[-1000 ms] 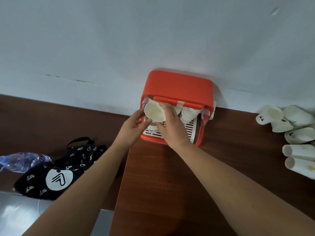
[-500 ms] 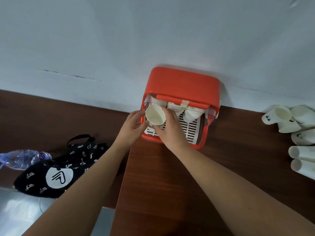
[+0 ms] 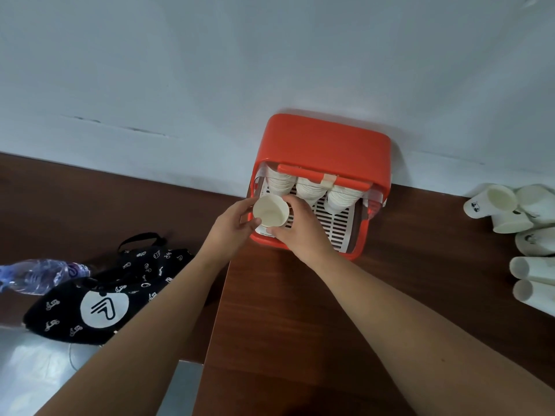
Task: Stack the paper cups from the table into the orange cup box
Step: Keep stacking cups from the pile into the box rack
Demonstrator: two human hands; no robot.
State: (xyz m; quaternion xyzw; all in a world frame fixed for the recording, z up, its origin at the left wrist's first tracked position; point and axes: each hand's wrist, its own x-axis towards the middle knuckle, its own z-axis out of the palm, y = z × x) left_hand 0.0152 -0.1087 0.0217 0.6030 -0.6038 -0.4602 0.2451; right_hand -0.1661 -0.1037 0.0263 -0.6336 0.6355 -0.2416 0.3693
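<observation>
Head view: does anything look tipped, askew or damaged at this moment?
The loose paper cups at the right end of the table lie tipped on their sides in a jumble. A water bottle lies on its side by the black bag. Tape wraps the bar of the orange cup box.

Black bag (image 3: 99, 298) (bottle (image 3: 39, 276) beside)

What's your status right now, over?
One paper cup gripped by left hand and right hand, at the orange box front left. Three stacks inside. More loose cups at the table right. Path looks clear.
</observation>
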